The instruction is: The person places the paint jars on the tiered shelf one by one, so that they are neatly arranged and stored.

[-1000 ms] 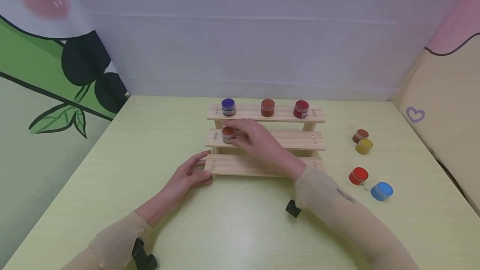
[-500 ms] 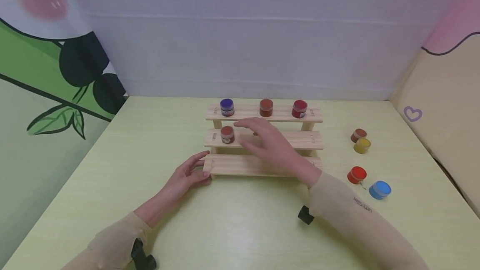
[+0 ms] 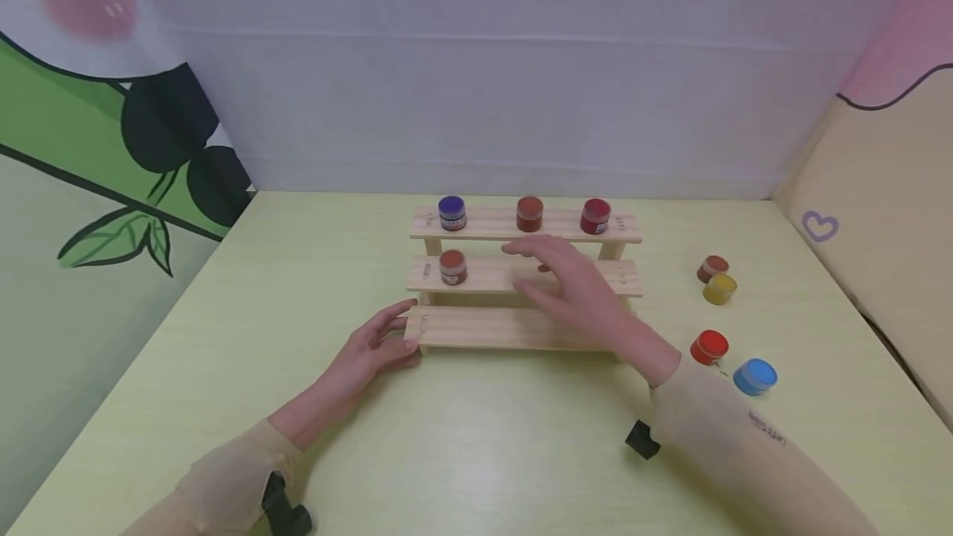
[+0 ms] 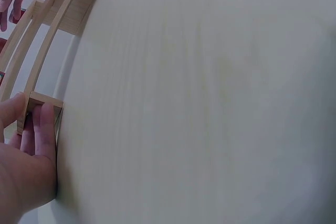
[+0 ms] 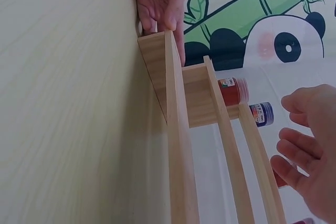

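Note:
A three-step wooden display rack (image 3: 484, 329) stands on the table. My left hand (image 3: 380, 346) holds the left end of its lowest shelf, thumb in front and fingers around the side panel. Over the middle shelf hovers my right hand (image 3: 573, 284), fingers spread and slightly bent, with nothing in them. A small paint jar with a brownish-red lid (image 3: 452, 267) sits at the left of that shelf. Along the top shelf are a dark blue jar (image 3: 452, 213), a brown-orange jar (image 3: 529, 214) and a dark red jar (image 3: 595, 217). My right hand hides part of the middle shelf.
Right of the rack, on the table, are a brown jar (image 3: 712, 268), a yellow jar (image 3: 720, 289), a bright red jar (image 3: 709, 346) and a light blue jar (image 3: 755, 376). A pale cloth backdrop (image 3: 491, 106) rises behind the table.
My right hand has let go of the brownish-red jar on the middle shelf and moved away to the right. The left hand stays at the rack's end.

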Demonstrator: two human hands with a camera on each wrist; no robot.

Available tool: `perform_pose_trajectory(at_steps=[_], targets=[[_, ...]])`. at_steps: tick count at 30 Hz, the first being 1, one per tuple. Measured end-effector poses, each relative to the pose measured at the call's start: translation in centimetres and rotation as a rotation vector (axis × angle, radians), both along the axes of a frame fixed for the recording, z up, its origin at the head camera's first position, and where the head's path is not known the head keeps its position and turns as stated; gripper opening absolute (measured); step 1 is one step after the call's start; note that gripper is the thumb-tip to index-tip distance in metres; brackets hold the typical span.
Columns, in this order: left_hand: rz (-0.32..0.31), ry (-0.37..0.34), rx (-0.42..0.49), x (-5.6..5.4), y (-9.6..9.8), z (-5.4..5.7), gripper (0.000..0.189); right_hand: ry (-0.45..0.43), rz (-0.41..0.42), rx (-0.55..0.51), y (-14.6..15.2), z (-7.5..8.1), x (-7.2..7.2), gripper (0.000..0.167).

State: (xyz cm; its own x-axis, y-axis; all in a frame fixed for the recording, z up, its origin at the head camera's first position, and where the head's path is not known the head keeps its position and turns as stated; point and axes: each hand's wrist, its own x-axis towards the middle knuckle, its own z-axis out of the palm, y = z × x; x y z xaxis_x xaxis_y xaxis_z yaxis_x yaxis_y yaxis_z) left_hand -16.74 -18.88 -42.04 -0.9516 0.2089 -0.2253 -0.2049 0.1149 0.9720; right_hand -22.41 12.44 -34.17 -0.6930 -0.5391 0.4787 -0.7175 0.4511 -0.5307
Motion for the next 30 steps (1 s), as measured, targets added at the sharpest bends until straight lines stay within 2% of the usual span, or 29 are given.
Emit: perform_pose_trajectory(at_steps=[10,18,23,30], targets=[[0.003,-0.010,0.008,0.0,0.0,-0.4,0.067,0.078,-0.040,-0.018,3.4,-0.5,0.8,0.042],[0.003,-0.009,0.015,0.1,0.0,-0.2,0.067,0.096,-0.141,0.001,6.2,-1.1,1.7,0.046],[0.009,-0.015,0.023,0.0,0.1,-0.2,0.066,0.094,-0.190,0.012,8.2,-1.6,2.6,0.050],[0.000,0.003,0.022,0.0,0.0,-0.1,0.066,0.050,-0.232,0.091,11.2,-2.1,3.8,0.054]])
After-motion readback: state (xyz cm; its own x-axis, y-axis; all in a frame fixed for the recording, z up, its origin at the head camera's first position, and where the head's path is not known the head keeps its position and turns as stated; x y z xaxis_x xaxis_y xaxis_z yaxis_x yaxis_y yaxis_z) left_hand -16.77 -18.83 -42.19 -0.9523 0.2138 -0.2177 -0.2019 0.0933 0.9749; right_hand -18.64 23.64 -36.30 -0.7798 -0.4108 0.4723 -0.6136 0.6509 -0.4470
